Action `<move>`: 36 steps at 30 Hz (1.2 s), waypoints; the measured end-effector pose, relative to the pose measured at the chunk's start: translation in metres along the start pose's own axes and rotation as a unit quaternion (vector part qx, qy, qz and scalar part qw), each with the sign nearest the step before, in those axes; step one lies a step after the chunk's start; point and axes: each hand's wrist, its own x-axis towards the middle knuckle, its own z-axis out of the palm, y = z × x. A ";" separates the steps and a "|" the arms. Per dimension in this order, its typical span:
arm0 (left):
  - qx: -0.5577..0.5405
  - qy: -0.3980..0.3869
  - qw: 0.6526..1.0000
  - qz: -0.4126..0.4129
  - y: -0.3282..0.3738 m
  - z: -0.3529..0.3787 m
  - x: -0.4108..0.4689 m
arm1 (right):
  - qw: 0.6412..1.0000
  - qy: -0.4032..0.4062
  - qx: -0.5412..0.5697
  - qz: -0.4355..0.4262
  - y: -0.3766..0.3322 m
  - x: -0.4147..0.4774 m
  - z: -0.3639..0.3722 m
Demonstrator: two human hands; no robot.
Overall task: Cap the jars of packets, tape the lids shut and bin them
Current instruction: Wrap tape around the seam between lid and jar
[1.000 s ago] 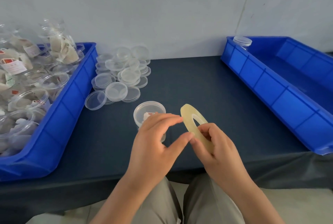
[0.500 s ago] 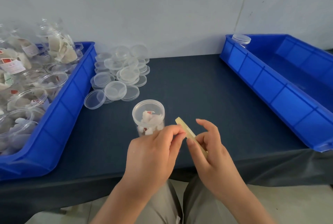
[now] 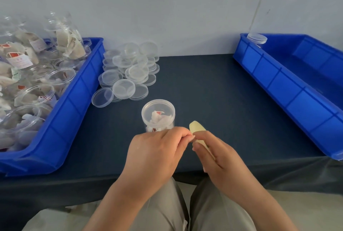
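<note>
Well left of the capped jar, a blue bin holds open jars of packets. A pile of loose clear lids lies between that bin and the jar. The jar stands on the dark desk, lid on, with no tape that I can see. Just in front of it, the left hand pinches its fingers at the edge of a yellowish roll of tape. The right hand grasps that roll edge-on. Far right of the jar, a second blue bin holds one sealed jar. I judge taping has begun, with the loose end being picked free. Next I would draw out a strip and press it over the lid's seam.
</note>
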 end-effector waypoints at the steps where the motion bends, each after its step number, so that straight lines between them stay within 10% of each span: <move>1: -0.001 0.013 1.000 0.001 -0.001 0.002 -0.002 | 1.000 0.014 -0.004 -0.002 -0.001 0.001 0.000; 7: -0.101 0.185 0.965 -0.154 -0.028 0.026 -0.021 | 0.997 0.065 -0.040 0.004 0.002 0.012 -0.004; 11: -0.265 0.044 0.881 -0.388 -0.042 0.048 -0.020 | 0.994 0.076 -0.073 -0.003 -0.002 0.023 -0.002; 36: -0.327 -0.023 0.885 -0.332 -0.048 0.037 -0.006 | 0.991 -0.050 -0.120 0.021 -0.011 0.060 -0.007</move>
